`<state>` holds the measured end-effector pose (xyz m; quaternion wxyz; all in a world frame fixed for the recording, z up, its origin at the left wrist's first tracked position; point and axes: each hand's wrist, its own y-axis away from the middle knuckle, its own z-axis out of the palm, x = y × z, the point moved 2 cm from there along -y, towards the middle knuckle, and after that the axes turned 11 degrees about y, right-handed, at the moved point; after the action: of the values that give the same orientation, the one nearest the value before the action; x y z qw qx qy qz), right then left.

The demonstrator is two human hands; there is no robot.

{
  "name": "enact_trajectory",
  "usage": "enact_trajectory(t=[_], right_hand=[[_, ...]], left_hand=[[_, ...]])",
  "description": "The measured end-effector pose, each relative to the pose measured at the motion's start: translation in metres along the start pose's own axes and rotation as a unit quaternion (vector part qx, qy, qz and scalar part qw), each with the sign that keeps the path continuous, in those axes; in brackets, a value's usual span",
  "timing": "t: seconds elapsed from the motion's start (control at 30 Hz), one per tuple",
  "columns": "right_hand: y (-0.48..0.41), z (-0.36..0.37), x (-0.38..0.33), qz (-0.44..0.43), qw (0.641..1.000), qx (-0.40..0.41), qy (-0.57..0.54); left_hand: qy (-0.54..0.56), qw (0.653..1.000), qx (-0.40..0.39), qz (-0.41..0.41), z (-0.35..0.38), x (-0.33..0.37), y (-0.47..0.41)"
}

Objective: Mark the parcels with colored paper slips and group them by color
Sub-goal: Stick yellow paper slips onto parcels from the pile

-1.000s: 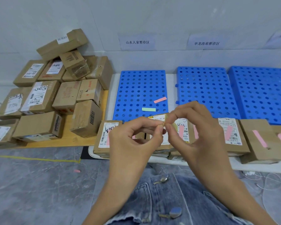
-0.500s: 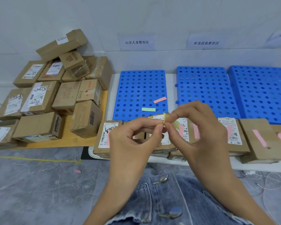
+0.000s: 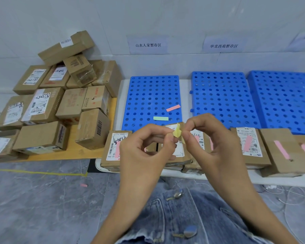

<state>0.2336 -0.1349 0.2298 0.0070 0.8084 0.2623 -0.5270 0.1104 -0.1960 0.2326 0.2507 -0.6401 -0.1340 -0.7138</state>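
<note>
White table (image 3: pixel 280 181) runs across the front w/ three blue perforated panels (image 3: pixel 148 92) lying flat on it. Off to the left, on a wooden board (image 3: pixel 88 154), sits the pile of parcels (image 3: pixel 60 106): cardboard, loosely stacked, no slips visible on them. Along the table's near edge is a row of marked parcels (image 3: pixel 250 147). Each one I can make out carries a pink strip; the middle ones are partly hidden behind the hands.

Step in hand, I'd say: prepping a slip, not yet sticking it. The left hand (image 3: pixel 144 152) and right hand (image 3: pixel 213 143) are both raised in front of the row. Each grip is closed thumb-to-forefinger on the yellow slip (image 3: pixel 177 133), which is creased btw them, so prob being peeled or unfolded. Other fingers loosely curled.

A pink slip (image 3: pixel 173 108) and a green slip (image 3: pixel 160 118) lie loose on the leftmost panel, near its front. A pink scrap (image 3: pixel 83 185) is on the floor.

Nxt move, prob: free the yellow slip w/o tearing it, then press it flat onto an unmarked parcel, likely one from the pile, since the visible row reads pink. All parcels sit off the panels, so grouping looks not yet started.
</note>
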Motion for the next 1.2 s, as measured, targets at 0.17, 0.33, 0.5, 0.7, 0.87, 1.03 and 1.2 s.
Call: enact_trajectory(t=[0.17,0.33,0.5,0.7,0.87,1.03,1.2], right_hand=[[-0.001,0.003,0.001,-0.001,1.000,-0.013,-0.022],[-0.003,0.004,0.006,0.001,0.999,-0.016,-0.028],[-0.005,0.011,0.016,0.041,0.997,-0.018,-0.068],[-0.006,0.018,0.019,0.040,0.998,-0.009,-0.053],[-0.009,0.018,0.030,0.026,0.999,0.008,-0.031],[-0.026,0.023,0.058,0.104,0.993,-0.023,-0.055],[-0.030,0.029,0.089,0.225,0.963,-0.031,-0.147]], left_hand=[[0.032,0.999,-0.033,-0.022,0.000,-0.004,-0.002],[0.052,0.998,-0.011,-0.040,-0.002,-0.008,-0.005],[0.052,0.997,-0.005,-0.058,-0.003,-0.015,-0.009],[0.076,0.993,-0.012,-0.085,-0.004,-0.021,-0.010],[0.072,0.991,-0.009,-0.109,-0.005,-0.034,-0.014],[0.113,0.974,0.035,-0.193,-0.010,-0.063,-0.023],[0.195,0.941,0.078,-0.265,-0.021,-0.084,-0.028]])
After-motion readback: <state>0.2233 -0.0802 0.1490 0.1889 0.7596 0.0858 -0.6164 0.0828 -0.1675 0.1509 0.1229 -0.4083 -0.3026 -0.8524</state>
